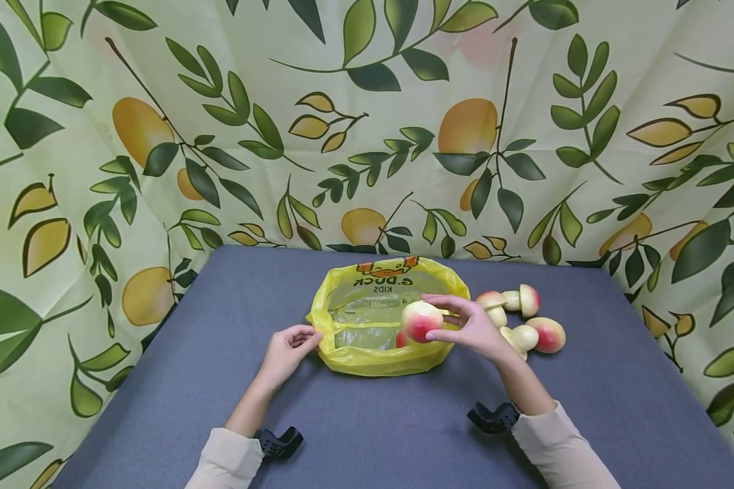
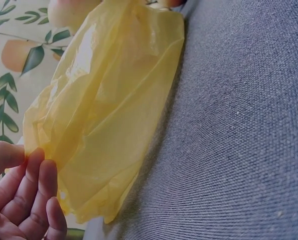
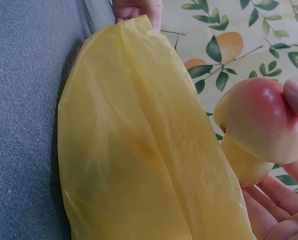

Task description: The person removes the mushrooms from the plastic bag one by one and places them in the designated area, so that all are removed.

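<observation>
Centrally, a yellow plastic bag [image 1: 379,363] stands with its mouth wide open on a table covered in blue-grey woven cloth [image 1: 367,428]. Its film is thin, glossy and semi-translucent, creased along the walls; the far wall bears dark lettering, reversed, reading "G.DUCK KIDS". The left hand [image 1: 290,353] is nearly closed, thumb and fingertips pinching the bag's left edge. The right hand [image 1: 474,329] is partly closed, thumb and fingers gripping a mushroom-shaped piece [image 1: 422,320] above the bag's rim, on the right side of the mouth. This piece has a smooth, domed cap, cream blending into pinkish red and finely specked, over a blunt, pale yellow stem. A red object [image 1: 401,338] shows inside the bag, below the held piece; its full form is hidden. Right of the bag, similar mushroom pieces [image 1: 530,301] lie grouped on the cloth, rounded caps and stubby stems set at various angles. Behind hangs a lightly wrinkled cream fabric [image 1: 404,102] printed with green leaves and orange fruit.
</observation>
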`<state>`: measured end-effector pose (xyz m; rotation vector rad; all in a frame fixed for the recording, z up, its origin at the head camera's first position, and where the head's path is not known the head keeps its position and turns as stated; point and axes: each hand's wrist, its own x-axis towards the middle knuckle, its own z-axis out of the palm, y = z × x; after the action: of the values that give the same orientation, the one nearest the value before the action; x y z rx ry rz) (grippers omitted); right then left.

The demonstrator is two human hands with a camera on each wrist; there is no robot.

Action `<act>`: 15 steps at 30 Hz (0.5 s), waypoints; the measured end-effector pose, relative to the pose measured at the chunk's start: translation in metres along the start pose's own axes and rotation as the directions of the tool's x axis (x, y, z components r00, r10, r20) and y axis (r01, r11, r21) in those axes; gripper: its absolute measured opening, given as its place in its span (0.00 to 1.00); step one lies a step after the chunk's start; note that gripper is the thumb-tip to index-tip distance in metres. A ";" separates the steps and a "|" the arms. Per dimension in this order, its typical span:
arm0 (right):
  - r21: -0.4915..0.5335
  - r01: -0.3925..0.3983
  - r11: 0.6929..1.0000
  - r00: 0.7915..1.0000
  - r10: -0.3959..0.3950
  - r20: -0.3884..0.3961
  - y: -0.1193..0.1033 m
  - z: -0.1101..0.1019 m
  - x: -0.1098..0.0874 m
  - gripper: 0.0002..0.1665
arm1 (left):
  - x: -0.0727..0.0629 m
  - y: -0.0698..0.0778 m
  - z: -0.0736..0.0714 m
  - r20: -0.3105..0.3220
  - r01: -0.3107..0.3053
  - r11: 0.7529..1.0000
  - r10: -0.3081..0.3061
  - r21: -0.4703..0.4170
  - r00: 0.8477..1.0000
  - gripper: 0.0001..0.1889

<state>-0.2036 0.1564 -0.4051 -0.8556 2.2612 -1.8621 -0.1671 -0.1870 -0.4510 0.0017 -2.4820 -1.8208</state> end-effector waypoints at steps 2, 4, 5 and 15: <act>-0.006 -0.011 1.000 1.000 0.011 -0.005 -0.001 0.002 0.001 0.31 | 0.000 0.000 0.000 -0.001 0.001 1.000 -0.001 0.003 1.000 0.09; -0.007 -0.021 1.000 1.000 0.021 -0.005 -0.001 0.004 0.003 0.31 | 0.000 0.000 0.000 -0.002 0.007 1.000 -0.007 0.005 1.000 0.09; -0.005 -0.026 1.000 1.000 0.026 -0.002 -0.001 0.005 0.003 0.32 | -0.001 0.000 0.000 -0.001 0.010 1.000 -0.010 0.005 1.000 0.09; -0.009 -0.078 0.997 0.997 0.078 0.022 -0.001 0.018 0.013 0.32 | -0.001 0.001 0.000 0.007 0.012 1.000 -0.012 0.003 1.000 0.10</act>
<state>-0.2066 0.1349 -0.4053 -0.7729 2.2568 -1.8027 -0.1664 -0.1864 -0.4502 0.0110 -2.4944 -1.8251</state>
